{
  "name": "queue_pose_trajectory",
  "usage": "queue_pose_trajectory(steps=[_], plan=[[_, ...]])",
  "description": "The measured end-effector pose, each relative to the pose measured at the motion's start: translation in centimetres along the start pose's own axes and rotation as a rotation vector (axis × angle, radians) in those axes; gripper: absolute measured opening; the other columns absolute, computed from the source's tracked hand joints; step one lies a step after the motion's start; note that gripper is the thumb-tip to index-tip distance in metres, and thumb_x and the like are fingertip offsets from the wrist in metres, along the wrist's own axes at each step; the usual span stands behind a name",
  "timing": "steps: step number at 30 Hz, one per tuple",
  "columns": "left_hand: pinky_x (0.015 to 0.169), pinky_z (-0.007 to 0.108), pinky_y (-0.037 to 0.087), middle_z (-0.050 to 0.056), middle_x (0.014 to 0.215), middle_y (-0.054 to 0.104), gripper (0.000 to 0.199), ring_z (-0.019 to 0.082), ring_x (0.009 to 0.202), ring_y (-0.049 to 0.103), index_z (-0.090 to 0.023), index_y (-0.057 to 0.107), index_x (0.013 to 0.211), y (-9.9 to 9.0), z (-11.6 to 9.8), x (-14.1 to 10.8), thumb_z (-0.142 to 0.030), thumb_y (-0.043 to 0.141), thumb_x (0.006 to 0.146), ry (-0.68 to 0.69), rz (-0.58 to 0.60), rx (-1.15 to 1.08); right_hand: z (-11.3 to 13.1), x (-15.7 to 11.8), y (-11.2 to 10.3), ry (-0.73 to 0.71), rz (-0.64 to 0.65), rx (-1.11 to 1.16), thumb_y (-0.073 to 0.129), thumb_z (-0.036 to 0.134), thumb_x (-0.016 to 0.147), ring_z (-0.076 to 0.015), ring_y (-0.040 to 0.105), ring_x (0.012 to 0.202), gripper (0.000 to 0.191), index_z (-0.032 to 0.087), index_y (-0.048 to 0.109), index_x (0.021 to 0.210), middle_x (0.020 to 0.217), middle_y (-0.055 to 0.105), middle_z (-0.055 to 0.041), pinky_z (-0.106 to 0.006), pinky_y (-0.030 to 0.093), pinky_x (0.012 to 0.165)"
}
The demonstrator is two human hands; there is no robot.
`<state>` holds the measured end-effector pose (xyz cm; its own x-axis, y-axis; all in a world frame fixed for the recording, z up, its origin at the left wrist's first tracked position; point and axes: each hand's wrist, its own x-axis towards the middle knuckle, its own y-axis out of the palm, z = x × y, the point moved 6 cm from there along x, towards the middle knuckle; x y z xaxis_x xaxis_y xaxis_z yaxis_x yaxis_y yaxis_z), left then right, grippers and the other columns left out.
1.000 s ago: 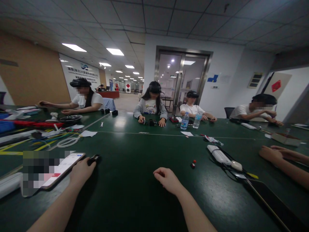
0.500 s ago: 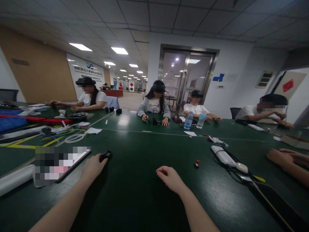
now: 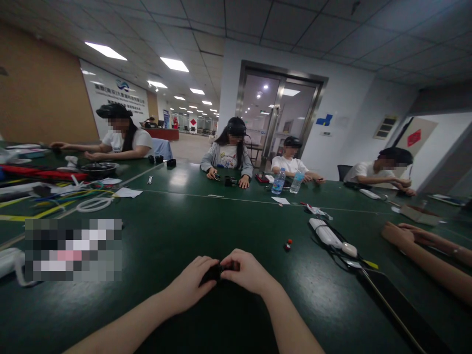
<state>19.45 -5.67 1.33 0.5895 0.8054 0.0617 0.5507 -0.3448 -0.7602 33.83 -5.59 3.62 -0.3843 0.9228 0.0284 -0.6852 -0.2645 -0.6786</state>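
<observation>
Pinching small black object (image 3: 210,275) of unclear shape in left hand (image 3: 189,285), over glossy dark-green tabletop (image 3: 165,231) | meeting it with curled right hand (image 3: 250,273), cannot tell whether pinching | could slip under uneven pressure

Got a silver-framed glass double door (image 3: 276,115) in a white wall (image 3: 348,96); left of it, glowing rectangular ceiling lights (image 3: 174,65), reddish-brown desk (image 3: 162,134), flat tan wall (image 3: 40,93).

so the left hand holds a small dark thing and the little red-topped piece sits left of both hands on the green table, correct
Wrong side: the head view shows the red-topped piece on the green table to the right of both the left hand and right hand. The rest stands.
</observation>
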Motion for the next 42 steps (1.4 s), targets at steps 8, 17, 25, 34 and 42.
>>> queue_pose_trajectory(steps=[8, 17, 25, 34, 42], plan=[[0.092, 0.033, 0.038, 0.004, 0.117, 0.053, 0.040, 0.019, 0.106, 0.047, -0.026, 0.049, 0.119, -0.1, 0.3, 0.2, -0.033, 0.050, 0.079, 0.025, -0.010, -0.010, 0.4, -0.1, 0.7, -0.032, 0.049, -0.049, 0.065, 0.026, 0.069, -0.0133, 0.051, 0.077, 0.019, 0.024, 0.063, 0.087, 0.092, 0.053, 0.0001, -0.024, 0.041, 0.065], [0.095, 0.034, 0.037, 0.004, 0.119, 0.051, 0.043, 0.019, 0.108, 0.046, -0.026, 0.048, 0.121, -0.2, 1.5, 0.4, -0.034, 0.050, 0.078, -0.011, -0.038, -0.011, -1.3, 0.4, -3.1, -0.016, -0.266, 0.441, 0.055, 0.034, 0.077, -0.0149, 0.057, 0.081, 0.022, 0.018, 0.057, 0.092, 0.088, 0.061, -0.0028, -0.027, 0.043, 0.069], [0.096, 0.034, 0.036, 0.004, 0.122, 0.049, 0.044, 0.018, 0.109, 0.046, -0.026, 0.047, 0.122, -0.3, 1.1, 0.1, -0.033, 0.049, 0.079, 0.013, -0.042, -0.017, -5.9, 0.3, -4.1, 0.209, -0.581, 0.938, 0.058, 0.033, 0.075, -0.0125, 0.061, 0.071, 0.029, 0.019, 0.051, 0.100, 0.094, 0.060, -0.0039, -0.026, 0.049, 0.062], [0.097, 0.035, 0.036, 0.005, 0.123, 0.048, 0.047, 0.019, 0.110, 0.046, -0.026, 0.046, 0.124, -0.3, 1.4, 0.1, -0.033, 0.050, 0.078, -0.016, -0.024, -0.039, -7.0, 0.4, -3.6, 0.232, -0.618, 1.240, 0.068, 0.020, 0.069, -0.0105, 0.062, 0.068, 0.028, 0.018, 0.056, 0.093, 0.084, 0.063, -0.0018, -0.024, 0.054, 0.066], [0.097, 0.035, 0.036, 0.004, 0.123, 0.048, 0.046, 0.019, 0.110, 0.046, -0.026, 0.047, 0.123, -0.1, 1.7, 0.2, -0.034, 0.050, 0.078, -0.009, -0.033, -0.030, -8.0, 0.6, -3.5, 0.273, -0.610, 1.235, 0.070, 0.029, 0.069, -0.0110, 0.063, 0.071, 0.025, 0.017, 0.059, 0.088, 0.088, 0.065, -0.0041, -0.021, 0.055, 0.063]])
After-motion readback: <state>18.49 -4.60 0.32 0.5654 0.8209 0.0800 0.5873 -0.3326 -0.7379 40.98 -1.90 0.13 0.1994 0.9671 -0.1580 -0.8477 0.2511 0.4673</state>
